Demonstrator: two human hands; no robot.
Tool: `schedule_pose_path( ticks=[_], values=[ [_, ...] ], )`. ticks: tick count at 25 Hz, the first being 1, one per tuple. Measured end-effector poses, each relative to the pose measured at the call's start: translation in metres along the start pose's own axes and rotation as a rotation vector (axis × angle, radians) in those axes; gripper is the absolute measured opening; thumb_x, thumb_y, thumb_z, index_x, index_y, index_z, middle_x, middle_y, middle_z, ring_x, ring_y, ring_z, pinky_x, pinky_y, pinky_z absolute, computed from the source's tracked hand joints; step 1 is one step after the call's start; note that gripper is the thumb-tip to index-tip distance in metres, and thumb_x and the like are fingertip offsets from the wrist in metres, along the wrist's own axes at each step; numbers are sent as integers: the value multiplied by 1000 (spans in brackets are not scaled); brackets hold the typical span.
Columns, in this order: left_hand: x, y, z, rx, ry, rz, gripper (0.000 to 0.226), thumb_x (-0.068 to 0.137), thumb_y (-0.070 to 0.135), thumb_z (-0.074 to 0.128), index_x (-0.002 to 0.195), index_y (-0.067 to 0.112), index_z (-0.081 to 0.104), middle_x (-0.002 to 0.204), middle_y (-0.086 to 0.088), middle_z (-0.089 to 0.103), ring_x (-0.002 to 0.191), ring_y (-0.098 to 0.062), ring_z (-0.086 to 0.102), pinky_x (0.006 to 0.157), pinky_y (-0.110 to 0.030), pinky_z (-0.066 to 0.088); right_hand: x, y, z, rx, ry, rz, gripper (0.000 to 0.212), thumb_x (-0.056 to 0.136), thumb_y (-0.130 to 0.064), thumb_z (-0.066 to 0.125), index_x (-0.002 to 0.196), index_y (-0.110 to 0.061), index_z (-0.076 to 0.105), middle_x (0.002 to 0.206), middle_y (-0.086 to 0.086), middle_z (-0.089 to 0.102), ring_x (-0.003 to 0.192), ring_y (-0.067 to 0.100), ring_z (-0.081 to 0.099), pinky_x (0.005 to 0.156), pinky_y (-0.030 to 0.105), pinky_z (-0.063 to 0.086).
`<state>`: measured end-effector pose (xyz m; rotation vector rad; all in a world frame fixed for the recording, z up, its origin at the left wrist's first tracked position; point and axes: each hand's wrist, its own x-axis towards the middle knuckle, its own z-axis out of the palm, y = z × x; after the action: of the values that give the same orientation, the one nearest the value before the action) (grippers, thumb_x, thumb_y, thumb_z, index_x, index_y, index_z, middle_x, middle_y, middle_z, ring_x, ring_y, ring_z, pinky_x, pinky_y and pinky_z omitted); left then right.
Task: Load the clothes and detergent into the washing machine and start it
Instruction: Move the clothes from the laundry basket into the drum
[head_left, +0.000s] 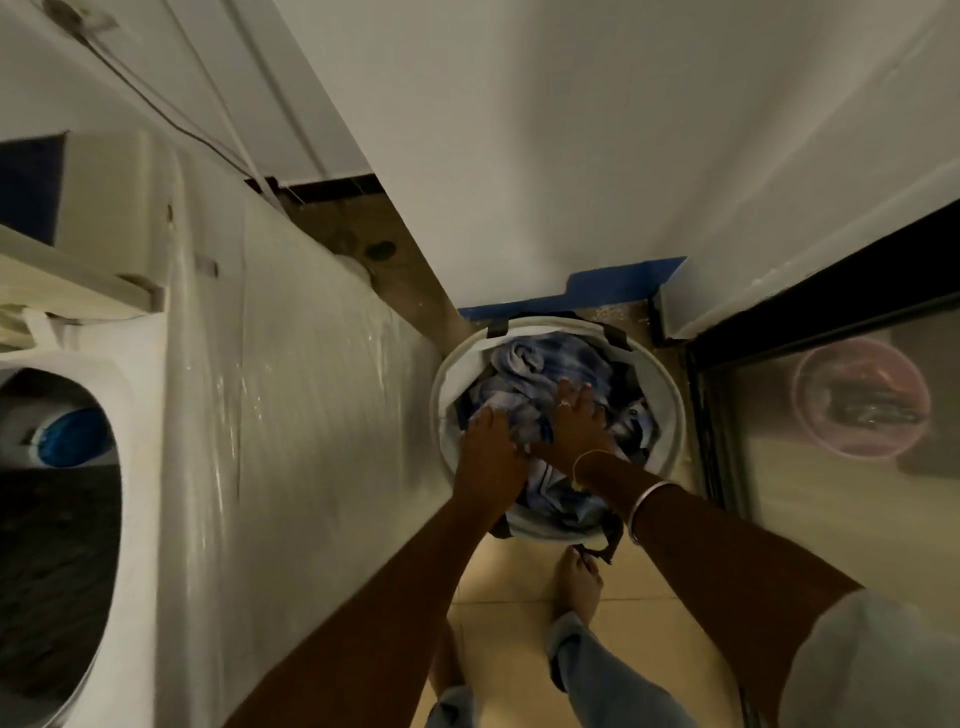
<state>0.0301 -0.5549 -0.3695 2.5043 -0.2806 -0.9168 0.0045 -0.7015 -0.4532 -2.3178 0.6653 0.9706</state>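
on the beige tiled floor (509, 577), between the plastic-wrapped washing machine (311, 389) and a glass door (831, 499), a round white basket (675, 410) holds the blue checked clothes (530, 364). the right hand (576, 418) rests on them, fingers spread and fairly straight. the left hand (488, 449) reaches into the pile, fingertips buried, grip unclear.

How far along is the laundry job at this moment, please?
Done: the washing machine stands open. In hand: left hand and right hand are on the clothes in the basket. Left: moving them over, dosing, starting it.
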Motion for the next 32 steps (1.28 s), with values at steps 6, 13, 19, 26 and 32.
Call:
schedule_pose_path(
  ticks=[6, 13, 19, 26, 32],
  values=[
    [1, -35, 27, -115, 13, -146, 60, 85, 26, 46, 143, 10, 40, 146, -13, 46, 138, -31, 41, 112, -48, 38, 4, 4, -6, -42, 175, -87, 31, 96, -11, 50, 126, -12, 57, 123, 17, 64, 111, 34, 62, 90, 41, 51],
    [-30, -5, -17, -52, 11, -32, 151, 42, 96, 59, 155, 27, -14, 165, -3, 3, 152, -26, 8, 120, -53, 22, -109, -36, -85, 465, 444, -151, 16, 83, -15, 55, 90, -20, 68, 86, 2, 68, 80, 21, 63, 77, 32, 52],
    [-112, 70, -140, -298, 40, 147, 108, 60, 23, 91, 148, 27, 29, 146, -2, 43, 130, -18, 47, 104, -27, 41, -230, -108, -146, 765, 504, -482, 14, 87, 6, 53, 84, 1, 66, 78, 6, 65, 71, 7, 60, 70, 24, 49],
    [-195, 91, -245, -656, 245, 294, 61, 72, 38, 77, 125, 11, 61, 111, 6, 67, 101, -8, 65, 91, -29, 54, -335, -124, -161, 537, 903, -800, 93, 75, -33, 81, 147, -2, 29, 149, 16, 36, 140, 34, 37, 112, 47, 36],
    [-268, 57, -328, -1132, 324, 397, 38, 70, 3, 76, 107, 9, 70, 99, -7, 75, 92, -17, 72, 72, -28, 58, -377, -180, -130, 679, 632, -689, 107, 71, -28, 89, 153, -25, 20, 144, -11, 47, 129, 5, 51, 106, 27, 45]
  ],
)
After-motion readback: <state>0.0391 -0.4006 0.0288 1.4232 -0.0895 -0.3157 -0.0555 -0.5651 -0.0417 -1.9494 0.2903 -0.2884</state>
